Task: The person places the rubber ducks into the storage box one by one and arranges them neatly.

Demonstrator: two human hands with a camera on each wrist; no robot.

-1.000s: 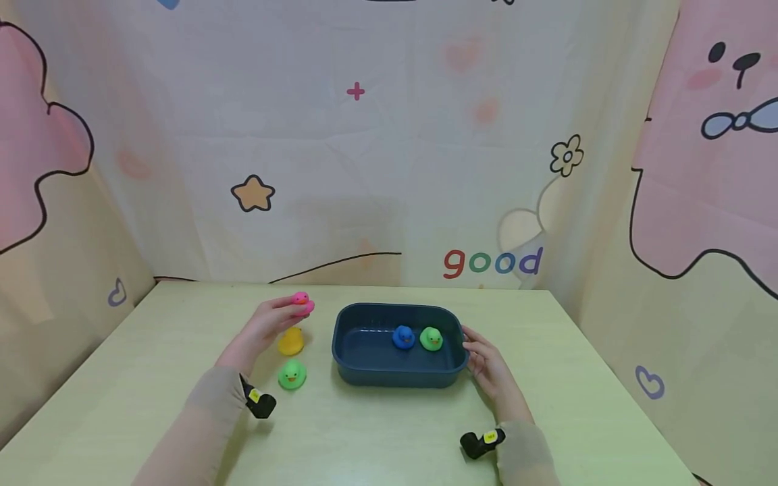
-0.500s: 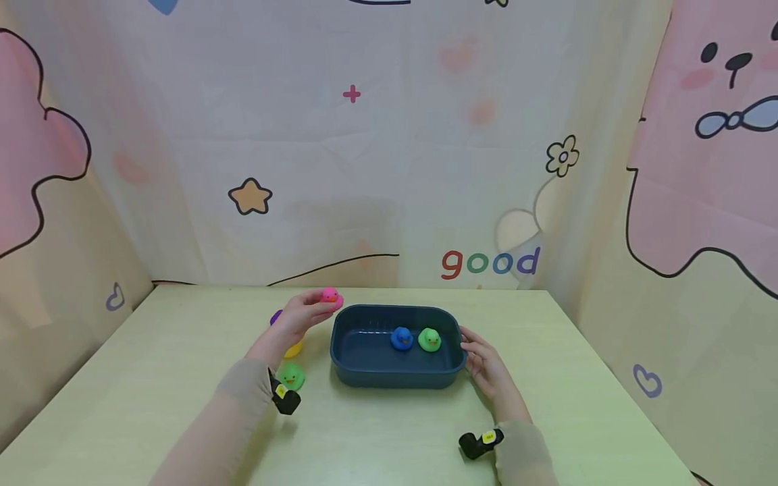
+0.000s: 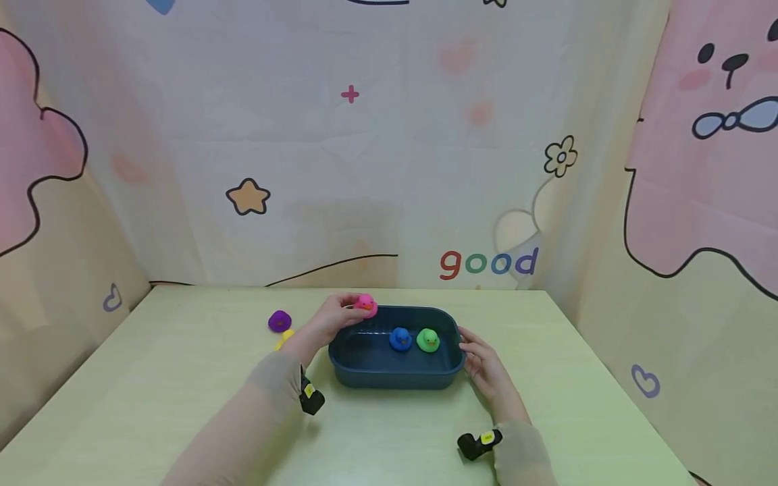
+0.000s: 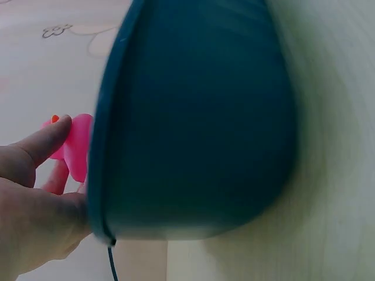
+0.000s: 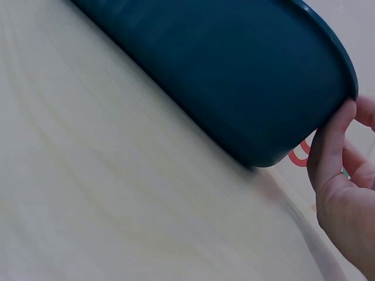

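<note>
Toward the far edge of the table (image 3: 389, 445), the yellow duck (image 3: 283, 339) is mostly covered by the left hand (image 3: 325, 325). In the left wrist view, the thumb hides part of the pink duck (image 4: 78, 149); the box (image 4: 193, 117) is blurred and cut by the upper border. The right wrist view cuts the right hand (image 5: 345, 199). Writing on the yellow labels (image 3: 309, 390) is too small for reading.

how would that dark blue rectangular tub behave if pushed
The dark blue rectangular tub, apparently plastic, would probably slide rather than tip, being wide and low. Its even, unbowed shape suggests stiffness, and its sheen hints at slipperiness.
</note>
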